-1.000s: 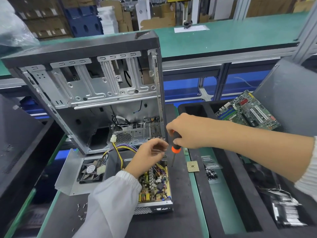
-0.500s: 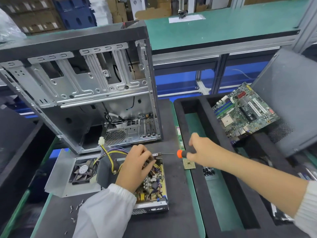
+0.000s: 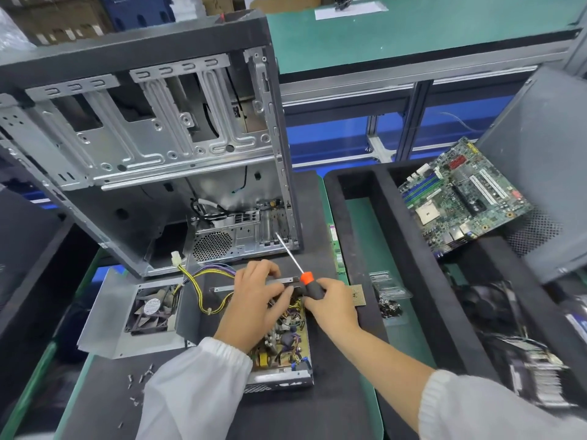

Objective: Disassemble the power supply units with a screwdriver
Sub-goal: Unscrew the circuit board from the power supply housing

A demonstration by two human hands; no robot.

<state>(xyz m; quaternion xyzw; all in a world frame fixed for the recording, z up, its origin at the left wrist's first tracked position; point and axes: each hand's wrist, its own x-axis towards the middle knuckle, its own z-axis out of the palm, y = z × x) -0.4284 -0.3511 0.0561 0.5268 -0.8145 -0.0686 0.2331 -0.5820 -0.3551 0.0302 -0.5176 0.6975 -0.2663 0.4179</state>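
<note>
1. Lying lid-off at lower centre of the frame, the power supply unit (image 3: 286,341) sits on the dark mat (image 3: 333,408), its circuit board exposed.
2. Over its upper half, the left hand (image 3: 257,303) rests with fingers spread and bent, fingertips at the unit's top edge.
3. Just right of it, the right hand (image 3: 330,304) grips the screwdriver (image 3: 309,282) by its black handle, shaft pointing up and left toward the computer case (image 3: 143,138).
4. Half a second ago the shaft lay level, tip toward the left hand; the right hand is now touching-close to the left.
5. At left lies the removed cover with fan (image 3: 149,309); loose screws (image 3: 139,379) sit below it; a motherboard (image 3: 460,198) lies at upper right.
</note>
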